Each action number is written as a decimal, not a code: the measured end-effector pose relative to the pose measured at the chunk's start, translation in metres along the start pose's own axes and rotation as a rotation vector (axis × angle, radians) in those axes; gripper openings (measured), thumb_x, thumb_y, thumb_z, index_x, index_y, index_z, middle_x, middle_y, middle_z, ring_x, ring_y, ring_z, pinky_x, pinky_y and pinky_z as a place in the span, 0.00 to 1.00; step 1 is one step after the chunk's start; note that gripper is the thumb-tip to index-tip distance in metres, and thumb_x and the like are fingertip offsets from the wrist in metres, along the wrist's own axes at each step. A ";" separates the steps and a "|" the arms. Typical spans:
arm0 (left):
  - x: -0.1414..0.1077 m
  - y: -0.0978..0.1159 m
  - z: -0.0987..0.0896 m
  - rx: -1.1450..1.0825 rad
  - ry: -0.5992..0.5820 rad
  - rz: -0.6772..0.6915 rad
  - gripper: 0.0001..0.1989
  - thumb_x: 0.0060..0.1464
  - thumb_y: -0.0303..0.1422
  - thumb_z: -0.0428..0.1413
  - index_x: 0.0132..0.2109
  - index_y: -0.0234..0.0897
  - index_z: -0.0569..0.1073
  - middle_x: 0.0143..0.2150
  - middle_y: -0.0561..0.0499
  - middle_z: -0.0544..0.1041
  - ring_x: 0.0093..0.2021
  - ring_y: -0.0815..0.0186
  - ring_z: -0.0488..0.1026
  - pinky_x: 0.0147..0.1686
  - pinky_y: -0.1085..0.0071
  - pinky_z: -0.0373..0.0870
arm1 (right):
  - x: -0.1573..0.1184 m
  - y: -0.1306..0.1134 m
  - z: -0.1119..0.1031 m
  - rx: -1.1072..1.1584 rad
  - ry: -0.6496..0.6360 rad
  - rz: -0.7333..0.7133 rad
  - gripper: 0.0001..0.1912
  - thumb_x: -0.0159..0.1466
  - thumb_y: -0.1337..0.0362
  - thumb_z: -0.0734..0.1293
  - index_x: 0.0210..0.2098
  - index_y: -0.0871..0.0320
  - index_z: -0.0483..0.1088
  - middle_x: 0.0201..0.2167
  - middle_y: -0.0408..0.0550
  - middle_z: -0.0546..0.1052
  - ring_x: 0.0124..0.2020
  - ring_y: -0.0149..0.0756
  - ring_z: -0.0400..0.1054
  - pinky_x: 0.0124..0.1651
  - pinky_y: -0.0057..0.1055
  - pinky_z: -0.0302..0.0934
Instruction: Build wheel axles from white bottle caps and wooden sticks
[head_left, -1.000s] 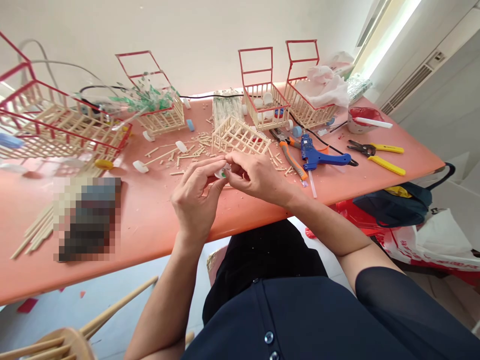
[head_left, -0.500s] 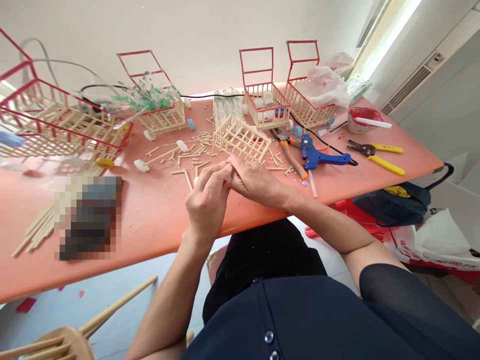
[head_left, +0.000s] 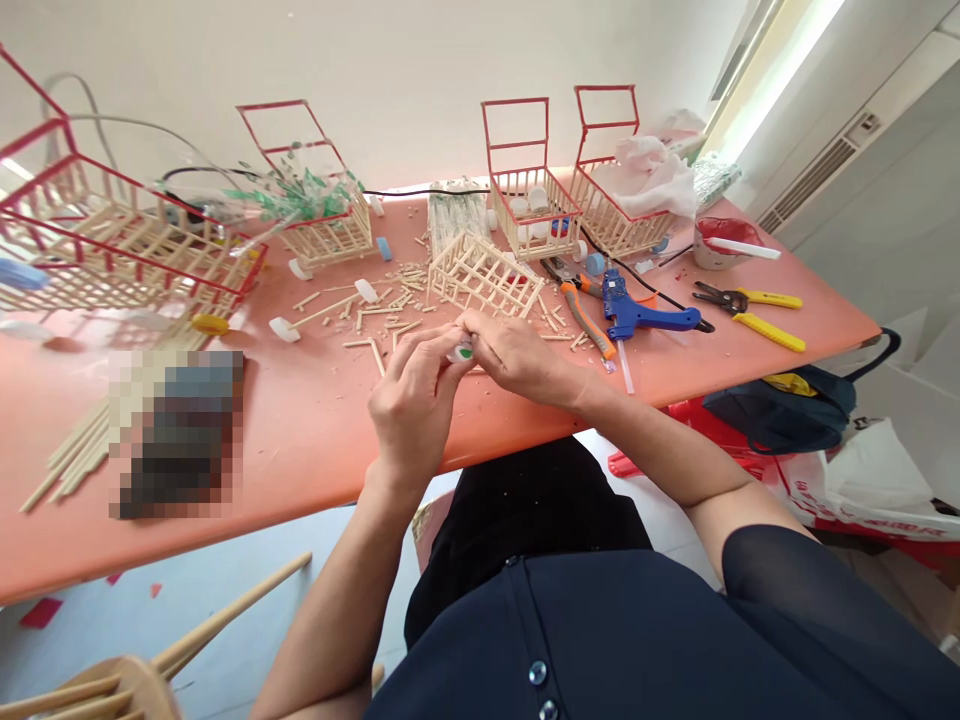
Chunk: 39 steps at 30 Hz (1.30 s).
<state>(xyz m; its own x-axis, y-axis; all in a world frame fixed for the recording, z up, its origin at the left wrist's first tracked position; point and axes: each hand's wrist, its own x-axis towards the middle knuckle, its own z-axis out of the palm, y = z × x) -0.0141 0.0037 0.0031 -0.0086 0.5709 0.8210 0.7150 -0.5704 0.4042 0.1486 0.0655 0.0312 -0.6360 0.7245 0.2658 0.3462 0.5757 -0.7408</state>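
Clamping small white piece (head_left: 460, 351) in fingers of left hand (head_left: 411, 395), pinching edge with right hand (head_left: 521, 358), likely for steadiness; near glue gun (head_left: 637, 315), presumably for reach.

small white-and-green cap (head_left: 460, 352), partly hidden

Premises present as a small craft workspace. Noted on the pink tabletop (head_left: 300, 420): a glue gun (head_left: 619, 312), orange-handled pliers (head_left: 596, 328), loose wooden sticks (head_left: 79, 455) and stick-built carts (head_left: 334, 238)
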 end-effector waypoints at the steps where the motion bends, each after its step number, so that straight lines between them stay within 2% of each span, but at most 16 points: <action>1: 0.001 0.000 -0.001 -0.007 0.005 -0.031 0.07 0.66 0.31 0.66 0.50 0.43 0.82 0.48 0.49 0.87 0.48 0.62 0.85 0.46 0.68 0.81 | -0.001 -0.003 -0.003 0.032 -0.013 -0.021 0.10 0.74 0.60 0.55 0.43 0.56 0.65 0.35 0.45 0.72 0.36 0.36 0.64 0.44 0.32 0.55; 4: 0.003 0.000 -0.004 -0.055 0.036 -0.096 0.07 0.66 0.33 0.66 0.50 0.42 0.82 0.48 0.49 0.86 0.48 0.61 0.85 0.43 0.69 0.81 | -0.004 -0.011 -0.010 0.126 -0.028 -0.039 0.13 0.75 0.63 0.55 0.48 0.59 0.69 0.38 0.45 0.73 0.38 0.34 0.65 0.46 0.32 0.56; 8: 0.004 0.002 -0.005 -0.073 0.028 -0.084 0.07 0.66 0.31 0.66 0.50 0.43 0.83 0.49 0.48 0.87 0.50 0.61 0.85 0.47 0.67 0.82 | -0.006 -0.011 -0.010 0.178 0.026 -0.030 0.19 0.76 0.48 0.61 0.45 0.59 0.69 0.33 0.41 0.70 0.34 0.32 0.62 0.41 0.30 0.55; 10: 0.004 0.001 -0.004 -0.081 0.017 -0.085 0.08 0.65 0.30 0.66 0.50 0.43 0.83 0.49 0.48 0.87 0.50 0.61 0.85 0.49 0.67 0.82 | -0.005 -0.008 -0.008 0.176 0.038 -0.044 0.21 0.75 0.44 0.63 0.43 0.58 0.67 0.32 0.41 0.70 0.34 0.31 0.62 0.40 0.30 0.55; 14: 0.004 0.000 -0.004 -0.075 -0.014 -0.073 0.08 0.66 0.30 0.65 0.51 0.43 0.83 0.50 0.48 0.87 0.50 0.61 0.85 0.50 0.66 0.83 | -0.002 -0.003 -0.006 0.103 0.005 -0.034 0.16 0.77 0.50 0.60 0.43 0.57 0.66 0.36 0.44 0.72 0.38 0.34 0.65 0.44 0.31 0.57; 19: 0.002 0.000 -0.002 -0.101 -0.036 -0.037 0.09 0.68 0.28 0.62 0.51 0.44 0.83 0.52 0.48 0.87 0.53 0.61 0.85 0.54 0.66 0.82 | 0.002 -0.002 0.000 0.079 0.032 0.026 0.09 0.74 0.56 0.59 0.42 0.56 0.62 0.39 0.46 0.73 0.39 0.35 0.65 0.45 0.33 0.59; 23: 0.000 0.000 0.000 -0.070 -0.041 -0.021 0.10 0.68 0.27 0.61 0.51 0.44 0.83 0.52 0.48 0.87 0.53 0.61 0.85 0.54 0.67 0.82 | 0.002 0.000 0.005 0.073 0.021 0.082 0.09 0.73 0.57 0.59 0.44 0.56 0.62 0.40 0.47 0.75 0.39 0.37 0.68 0.44 0.34 0.60; 28: -0.001 -0.001 0.001 -0.041 -0.038 0.011 0.09 0.67 0.26 0.62 0.50 0.43 0.83 0.51 0.49 0.87 0.51 0.62 0.86 0.52 0.68 0.82 | 0.000 -0.001 0.006 0.066 -0.004 0.101 0.14 0.75 0.53 0.58 0.47 0.57 0.66 0.43 0.50 0.78 0.43 0.40 0.71 0.46 0.35 0.61; 33: -0.001 0.000 0.002 -0.030 -0.044 0.003 0.08 0.67 0.28 0.62 0.50 0.44 0.83 0.51 0.49 0.87 0.51 0.62 0.86 0.53 0.67 0.81 | 0.001 0.001 0.007 0.073 0.005 0.089 0.13 0.74 0.56 0.58 0.47 0.58 0.66 0.42 0.51 0.79 0.42 0.39 0.72 0.47 0.35 0.62; 36: 0.000 0.002 0.002 -0.038 -0.029 -0.051 0.05 0.68 0.31 0.63 0.48 0.44 0.83 0.49 0.49 0.87 0.50 0.61 0.85 0.52 0.66 0.81 | 0.002 0.005 0.008 0.041 0.044 0.049 0.08 0.72 0.61 0.58 0.45 0.57 0.65 0.39 0.48 0.77 0.40 0.39 0.70 0.45 0.35 0.61; 39: 0.003 0.003 -0.002 -0.062 -0.014 -0.126 0.05 0.67 0.33 0.64 0.48 0.44 0.84 0.49 0.49 0.87 0.50 0.59 0.85 0.51 0.64 0.82 | 0.001 0.005 0.006 0.069 0.067 -0.042 0.08 0.74 0.62 0.57 0.45 0.57 0.65 0.38 0.46 0.75 0.40 0.37 0.69 0.46 0.34 0.62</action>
<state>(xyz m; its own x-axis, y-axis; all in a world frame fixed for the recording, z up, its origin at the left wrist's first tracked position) -0.0135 0.0025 0.0074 -0.0859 0.6484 0.7565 0.6643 -0.5286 0.5285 0.1455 0.0670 0.0240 -0.6003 0.7256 0.3365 0.2708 0.5802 -0.7681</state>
